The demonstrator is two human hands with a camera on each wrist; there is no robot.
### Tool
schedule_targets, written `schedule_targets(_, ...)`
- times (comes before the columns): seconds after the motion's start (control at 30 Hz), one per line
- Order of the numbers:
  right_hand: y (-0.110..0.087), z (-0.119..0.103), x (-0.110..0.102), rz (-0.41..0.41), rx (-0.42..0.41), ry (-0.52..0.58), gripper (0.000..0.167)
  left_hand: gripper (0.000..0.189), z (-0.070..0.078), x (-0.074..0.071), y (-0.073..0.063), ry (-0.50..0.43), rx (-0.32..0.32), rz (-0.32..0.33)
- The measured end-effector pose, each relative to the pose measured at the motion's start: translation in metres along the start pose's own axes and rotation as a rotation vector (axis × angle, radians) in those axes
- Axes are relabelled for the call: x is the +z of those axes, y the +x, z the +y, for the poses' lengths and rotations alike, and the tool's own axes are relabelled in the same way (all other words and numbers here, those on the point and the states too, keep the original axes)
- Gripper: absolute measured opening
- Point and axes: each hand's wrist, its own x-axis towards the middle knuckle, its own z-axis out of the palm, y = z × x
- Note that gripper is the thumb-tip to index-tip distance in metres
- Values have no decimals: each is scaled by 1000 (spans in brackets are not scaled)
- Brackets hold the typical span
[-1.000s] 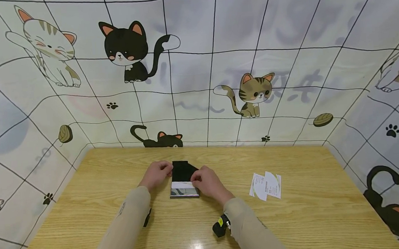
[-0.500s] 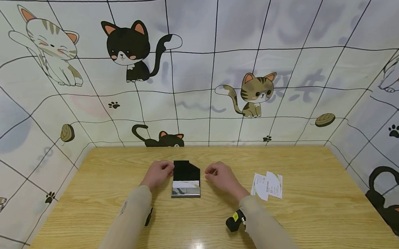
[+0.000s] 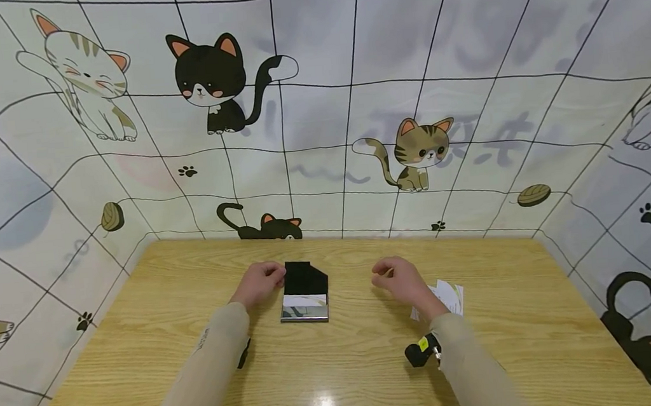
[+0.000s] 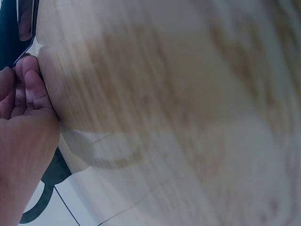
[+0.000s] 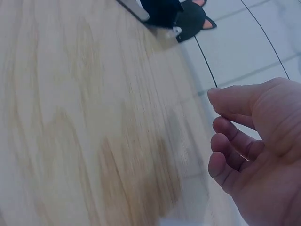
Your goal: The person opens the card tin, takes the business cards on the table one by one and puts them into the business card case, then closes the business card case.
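Note:
An opened business card case [image 3: 306,311], with a mirror-like metal front and a black raised lid, lies at the middle of the table. A white card edge shows in its pocket. My left hand [image 3: 259,284] pinches the left edge of the black lid between thumb and curled fingers; the left wrist view shows the fingertips right at that dark edge. To the right, my right hand [image 3: 403,278] hovers over the table, fingers loosely bent and holding nothing, as its palm [image 5: 277,174] shows. White printed cards [image 3: 451,295] lie under the right wrist, partly hidden by it.
The wooden table [image 3: 339,380] meets a white cat-patterned cloth wall [image 3: 318,114] at the back and sides. A black wrist camera [image 3: 419,352] hangs below the right sleeve.
My right hand has let go of the case's right side and moved right, now partly covering the printed cards. The left hand stays at the lid's left edge.

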Motion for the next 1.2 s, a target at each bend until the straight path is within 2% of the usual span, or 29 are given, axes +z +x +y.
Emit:
schedule_targets(0.23, -10, 24, -31, -11, 7, -44, 28, 22, -2, 2, 3, 3, -10, -5)
schedule_targets(0.47, -19, 38, -50, -57, 41, -130, 41, 22, -3, 2, 5, -7, 0, -4)
schedule_targets(0.67, -21, 43, -58, -95, 39, -218, 55, 22, -3, 2, 5, 6, 1, -2)
schedule_targets(0.8, -24, 39, -61, -132, 85, -275, 59, 22, -2, 2, 2, 1, 9, -4)
schedule_targets(0.93, -26, 36, -62, -152, 131, -340, 59, 23, 0, 1, 0, -5, 17, -5)
schedule_targets(1.2, -27, 34, -61, -153, 121, -388, 50, 22, 0, 1, 0, -15, 11, -6)
